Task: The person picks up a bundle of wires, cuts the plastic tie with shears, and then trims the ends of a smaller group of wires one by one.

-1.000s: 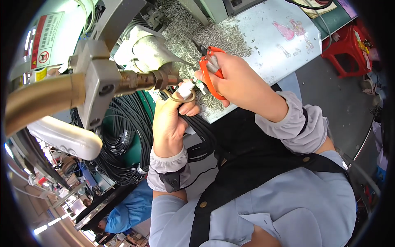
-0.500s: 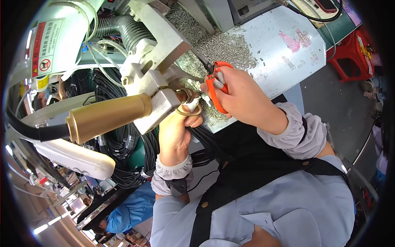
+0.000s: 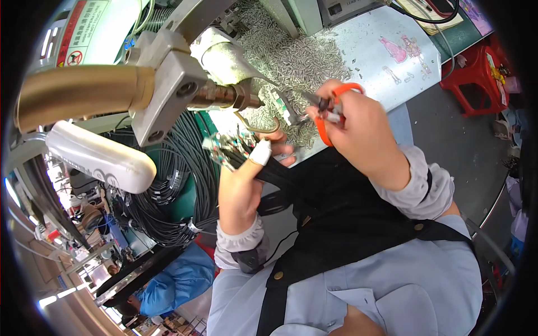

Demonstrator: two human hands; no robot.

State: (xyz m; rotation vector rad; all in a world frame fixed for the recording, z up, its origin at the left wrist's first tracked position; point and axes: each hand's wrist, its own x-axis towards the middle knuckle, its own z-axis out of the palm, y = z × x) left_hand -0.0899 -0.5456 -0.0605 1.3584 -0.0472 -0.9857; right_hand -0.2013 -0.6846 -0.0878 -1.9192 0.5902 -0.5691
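My right hand (image 3: 361,126) grips a pair of orange-handled scissors (image 3: 324,131), their dark blades pointing left over a heap of small metal pieces (image 3: 319,61). Just left of the blades is a small grey connector-like part (image 3: 288,109) with a green patch; what supports it I cannot make out. My left hand (image 3: 241,182), with a white cover (image 3: 261,152) on one digit, is closed around a bundle of black cables (image 3: 280,175). Their stripped ends (image 3: 230,147) fan out in coloured wires. Above that hand is the tip of a clamped soldering iron (image 3: 224,96) with a curved brass-coloured tube.
The iron's gold handle (image 3: 84,95) and metal block (image 3: 171,95) stand at the left. Coiled black cables (image 3: 168,173) lie below them. A white lamp-like arm (image 3: 101,159) juts in. On the right are a metal plate (image 3: 386,50) and a red stool (image 3: 476,84).
The iron and its block have swung left and nearer to me. My right hand with the scissors has moved right and slightly down. The coloured wire ends by my left hand now show.
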